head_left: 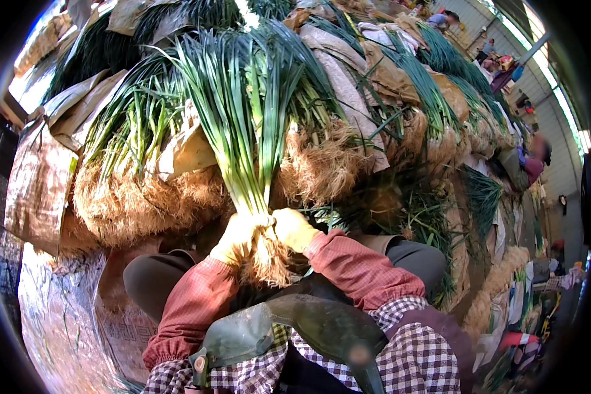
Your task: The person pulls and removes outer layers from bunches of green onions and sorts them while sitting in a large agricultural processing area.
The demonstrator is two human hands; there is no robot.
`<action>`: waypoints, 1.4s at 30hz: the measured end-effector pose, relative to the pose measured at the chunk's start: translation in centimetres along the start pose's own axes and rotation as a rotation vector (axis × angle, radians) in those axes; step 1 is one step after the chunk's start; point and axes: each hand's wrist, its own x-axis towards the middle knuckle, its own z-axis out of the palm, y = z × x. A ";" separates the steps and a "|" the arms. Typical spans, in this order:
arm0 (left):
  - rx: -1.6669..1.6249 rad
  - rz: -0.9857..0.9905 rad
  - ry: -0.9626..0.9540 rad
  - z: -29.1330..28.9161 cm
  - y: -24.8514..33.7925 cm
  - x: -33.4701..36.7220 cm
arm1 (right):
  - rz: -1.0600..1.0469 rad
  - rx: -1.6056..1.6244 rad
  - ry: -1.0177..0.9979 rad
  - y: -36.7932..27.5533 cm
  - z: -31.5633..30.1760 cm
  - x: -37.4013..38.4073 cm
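Observation:
A bunch of green onions (253, 157), with long green leaves and pale stems, stands in front of me with its leaves pointing away. Its tan stringy roots (268, 256) hang down between my wrists. My left hand (233, 240), in a pale yellow glove, is closed round the left side of the stem base. My right hand (294, 229), gloved alike, closes on the same base from the right. The fingers of both meet near the root ends, where a thin tie may be, but I cannot make it out.
Behind the bunch, a heap of rooted green onions (138, 131) spreads out, partly covered by brown sacks (43, 171). Loose green leaves (427, 217) lie to the right of my knees. More piles line the right side, where a person (532, 161) sits beside them.

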 end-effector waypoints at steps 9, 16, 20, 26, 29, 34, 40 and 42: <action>-0.438 -0.046 -0.273 1.2 5.4 -1.8 | -0.014 0.572 0.545 8.9 -8.4 -3.4; -0.526 -0.075 -0.324 1.9 4.5 0.3 | 0.744 -0.167 0.410 22.4 -10.9 -0.3; -0.559 -0.017 -0.371 1.8 4.7 -0.2 | 0.575 0.219 0.676 19.8 -17.0 -0.4; -0.499 -0.016 -0.230 2.2 3.9 0.2 | 0.410 0.375 0.788 4.3 -13.9 0.1; -0.438 0.048 -0.231 1.6 1.6 1.6 | 0.104 0.513 0.744 0.9 -3.7 0.7; -0.343 0.047 -0.106 0.5 0.6 0.6 | 0.181 0.785 0.703 1.0 -4.8 1.0; -0.538 -0.053 -0.379 3.0 1.5 0.5 | -0.164 0.458 0.775 7.9 0.6 2.9; -0.417 -0.005 -0.201 0.9 1.2 0.0 | -0.379 0.508 0.764 2.9 0.7 0.4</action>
